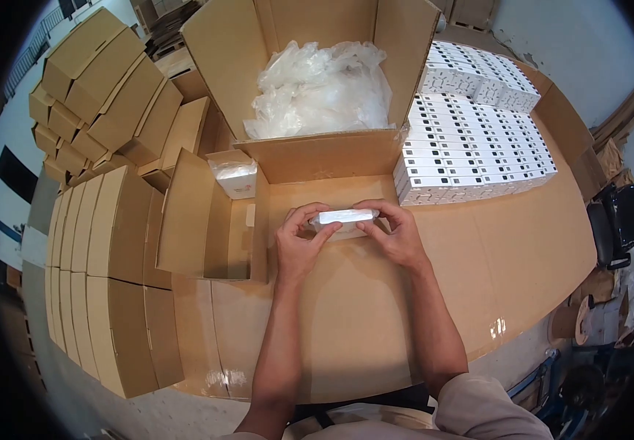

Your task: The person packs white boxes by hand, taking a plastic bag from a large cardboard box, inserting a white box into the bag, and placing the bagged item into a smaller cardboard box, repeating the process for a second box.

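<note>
Over the middle of the cardboard-covered table, a small white box (346, 217) is held level between both hands, with clear plastic visible around its ends. My left hand (303, 240) is closed on its left end, thumb in front and fingers behind. The right end is pinched the same way by my right hand (399, 236). Left of my hands stands an open cardboard carton (210, 227), with a white plastic-wrapped box (237, 178) at its far end. Beyond my hands, a large open carton (324, 156) holds a heap of clear plastic bags (324, 92).
Rows of stacked white boxes (478, 143) cover the table's right rear. Brown cartons stand on the left (104, 279), with more piled behind them (97, 88). The table's cardboard top (361, 315) has a curved front edge. A black chair (617, 220) is off to the right.
</note>
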Demonstrator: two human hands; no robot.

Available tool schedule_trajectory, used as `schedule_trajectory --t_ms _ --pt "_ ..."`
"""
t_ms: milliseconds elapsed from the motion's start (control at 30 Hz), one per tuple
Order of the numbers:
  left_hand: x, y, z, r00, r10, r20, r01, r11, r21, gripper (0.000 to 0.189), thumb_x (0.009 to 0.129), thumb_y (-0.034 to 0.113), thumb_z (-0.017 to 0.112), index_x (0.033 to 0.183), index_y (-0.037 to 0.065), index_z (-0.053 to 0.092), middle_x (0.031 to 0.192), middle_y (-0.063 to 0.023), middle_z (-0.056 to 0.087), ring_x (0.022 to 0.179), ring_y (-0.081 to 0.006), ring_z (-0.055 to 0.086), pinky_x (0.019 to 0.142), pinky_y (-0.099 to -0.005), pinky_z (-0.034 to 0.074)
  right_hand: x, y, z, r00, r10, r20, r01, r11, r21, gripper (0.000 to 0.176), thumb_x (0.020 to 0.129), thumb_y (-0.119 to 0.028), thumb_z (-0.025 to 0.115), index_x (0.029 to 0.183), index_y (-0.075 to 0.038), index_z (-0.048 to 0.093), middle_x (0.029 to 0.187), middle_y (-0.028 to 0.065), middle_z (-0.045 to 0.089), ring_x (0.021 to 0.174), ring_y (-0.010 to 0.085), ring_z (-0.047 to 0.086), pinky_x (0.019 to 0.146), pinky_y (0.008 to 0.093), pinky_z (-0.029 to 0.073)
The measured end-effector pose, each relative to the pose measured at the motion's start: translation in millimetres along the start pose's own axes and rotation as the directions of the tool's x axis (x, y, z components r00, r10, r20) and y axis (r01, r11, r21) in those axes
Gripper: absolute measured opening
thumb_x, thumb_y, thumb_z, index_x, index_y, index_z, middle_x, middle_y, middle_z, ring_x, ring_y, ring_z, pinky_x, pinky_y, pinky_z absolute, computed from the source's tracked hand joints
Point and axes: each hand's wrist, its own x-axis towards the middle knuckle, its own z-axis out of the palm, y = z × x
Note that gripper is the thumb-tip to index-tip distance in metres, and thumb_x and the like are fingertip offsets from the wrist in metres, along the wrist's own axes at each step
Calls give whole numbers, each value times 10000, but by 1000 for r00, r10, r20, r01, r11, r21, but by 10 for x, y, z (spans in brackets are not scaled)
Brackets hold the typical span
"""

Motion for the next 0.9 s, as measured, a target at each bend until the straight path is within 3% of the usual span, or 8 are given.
schedule_trajectory --t_ms 400,567,667,800,900 --pt "-6 28 7 1000 5 -3 -5 1000 -25 350 830 144 869 1129 47 715 1060 -6 757 974 -74 669 767 -239 447 15 53 4 995 -89 -51 80 985 -154 282 821 -37 833 1095 -79 779 953 23 697 768 106 536 691 263 448" --pt "8 14 7 998 61 -7 -61 998 22 358 832 136 866 1140 48 706 1068 -27 759 966 -79 666 745 -239 444 10 28 3 995 -90 -49 79 978 -193 286 820 -45 838 1097 -78 776 919 11 682 762 95 531 674 259 445" --pt "3 31 18 998 -54 28 57 992 -113 390 834 134 866 1167 41 686 1094 -51 749 876 -93 639 733 -251 446 3 -50 -29 1000 -16 -25 9 965 -262 287 836 -28 822 1115 -54 759 955 3 687 785 86 527 707 248 447" --pt "-74 26 37 999 -31 -5 31 1000 -2 563 798 133 884 1282 49 609 1036 -67 721 798 -132 568 748 -281 467 -31 -71 -17 998 63 -23 -67 975 -211 274 850 -20 812 1117 -31 750 1009 7 703 821 84 567 738 241 465" --pt "-238 -87 65 997 48 -62 -40 992 123 680 787 141 880 1367 53 535 1078 -87 683 878 -188 557 791 -331 485 -48 59 -47 991 -99 -93 80 978 -192 274 868 1 795 1134 -14 728 1049 32 708 880 98 624 772 251 500"
